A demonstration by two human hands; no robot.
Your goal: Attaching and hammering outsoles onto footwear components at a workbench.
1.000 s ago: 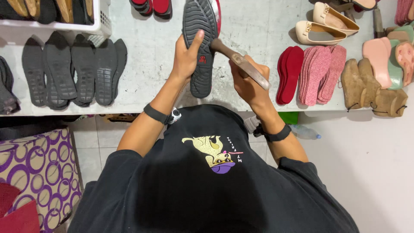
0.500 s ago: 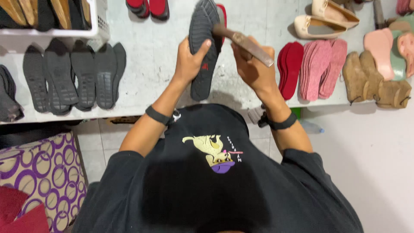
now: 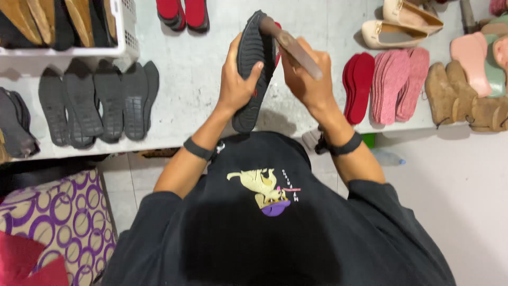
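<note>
Two hands: both busy above the desk (image 3: 190, 58), each closed on its own thing.
Desk: grey, worn top; the landmark for every place below.
Basket: white basket (image 3: 124, 37) at the desk's far left corner, tan soles inside.
Spare soles: row of black soles (image 3: 98, 103) lying flat on the desk's left part.
Insoles: red and pink insoles (image 3: 383, 82) stacked on the desk's right part; beige flats beyond them.
Shoe: black-soled shoe (image 3: 254, 69) held over the desk's middle, tread up, toe pointing to the far edge, clear of the top as far as I can tell.
Shoe handling: judged light; rubber sole looks bendy, grooved tread should give grip; best held at the waist, where the sole narrows.
Left hand: left hand (image 3: 235, 85), fingers clamped round the shoe's mid-part, thumb across the tread.
Right hand: right hand (image 3: 307, 79), fingers wrapped shut on the hammer handle.
Hammer: brown-handled hammer (image 3: 291, 47), head end touching the shoe's toe.
</note>
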